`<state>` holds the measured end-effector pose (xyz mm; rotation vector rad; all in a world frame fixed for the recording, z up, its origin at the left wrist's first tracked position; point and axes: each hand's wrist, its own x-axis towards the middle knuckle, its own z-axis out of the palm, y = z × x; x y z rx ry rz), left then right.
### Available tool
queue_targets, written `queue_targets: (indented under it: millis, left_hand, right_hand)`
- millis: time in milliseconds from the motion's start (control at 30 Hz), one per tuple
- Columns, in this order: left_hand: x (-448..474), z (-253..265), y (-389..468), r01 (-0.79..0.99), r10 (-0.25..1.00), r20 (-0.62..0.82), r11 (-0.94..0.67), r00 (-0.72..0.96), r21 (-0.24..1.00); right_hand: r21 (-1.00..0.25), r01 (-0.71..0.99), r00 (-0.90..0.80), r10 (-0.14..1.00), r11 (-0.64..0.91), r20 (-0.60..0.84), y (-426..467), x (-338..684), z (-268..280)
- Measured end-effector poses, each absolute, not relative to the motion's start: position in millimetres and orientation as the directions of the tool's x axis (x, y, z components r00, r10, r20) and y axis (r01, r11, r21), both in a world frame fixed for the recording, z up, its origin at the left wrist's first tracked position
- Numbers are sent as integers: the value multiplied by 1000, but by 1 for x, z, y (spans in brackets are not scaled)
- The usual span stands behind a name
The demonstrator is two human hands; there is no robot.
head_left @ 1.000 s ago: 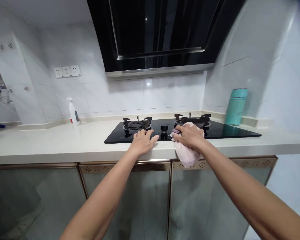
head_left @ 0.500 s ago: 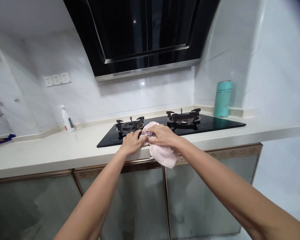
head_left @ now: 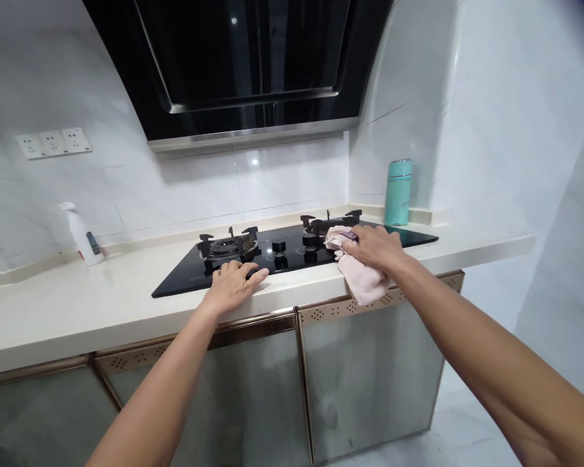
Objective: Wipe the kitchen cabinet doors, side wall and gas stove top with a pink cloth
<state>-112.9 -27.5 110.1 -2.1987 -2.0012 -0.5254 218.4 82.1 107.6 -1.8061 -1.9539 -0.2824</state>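
Pink cloth (head_left: 363, 277): bunched at the front of the black cooktop (head_left: 182, 279), before the right burner (head_left: 325, 227); lower end hangs over the edge of the worktop (head_left: 92, 305).
Right hand (head_left: 377, 250): clamped on the cloth.
Left hand (head_left: 233, 285): fingers spread apart, at the cooktop's front edge, before the left burner (head_left: 228, 247).
Green flask (head_left: 398, 194): upright at the cooktop's right rear.

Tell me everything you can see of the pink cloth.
The pink cloth is pale, soft-looking and crumpled, apparently fabric. The right hand presses its bunched upper part onto the front of the black cooktop, before the right burner. A small dark purplish patch shows near the hand; I cannot tell what it is. The loose lower end drapes over the front edge of the counter. The left hand is apart from it.
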Motion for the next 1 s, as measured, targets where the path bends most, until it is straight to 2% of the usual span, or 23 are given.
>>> queue_targets:
  millis: [133, 233, 433, 600, 700, 833, 1000]
  left_hand:
    - [-113, 112, -29, 974, 944, 316, -157, 99, 163]
    - [-113, 112, -30, 973, 943, 312, -173, 118, 154]
    - [-115, 112, -28, 981, 943, 314, -153, 109, 120]
    - [-116, 112, -27, 977, 942, 316, -163, 112, 138]
    - [-114, 112, -29, 970, 939, 322, -184, 125, 161]
    - [-109, 112, -32, 964, 934, 332, -200, 133, 176]
    - [-107, 110, -34, 962, 911, 389, -217, 138, 167]
  right_hand:
    - [-116, 971, -140, 891, 208, 432, 90, 223, 105]
    - [-178, 967, -100, 912, 184, 397, 105, 241, 107]
    - [-309, 950, 167, 915, -49, 367, 142, 313, 107]
    - [-410, 876, 417, 826, -253, 381, 149, 350, 98]
    - [-434, 847, 481, 792, -308, 376, 140, 347, 95]
    - [-375, 894, 395, 827, -246, 399, 116, 319, 95]
    - [-230, 968, 18, 887, 99, 461, 70, 231, 100]
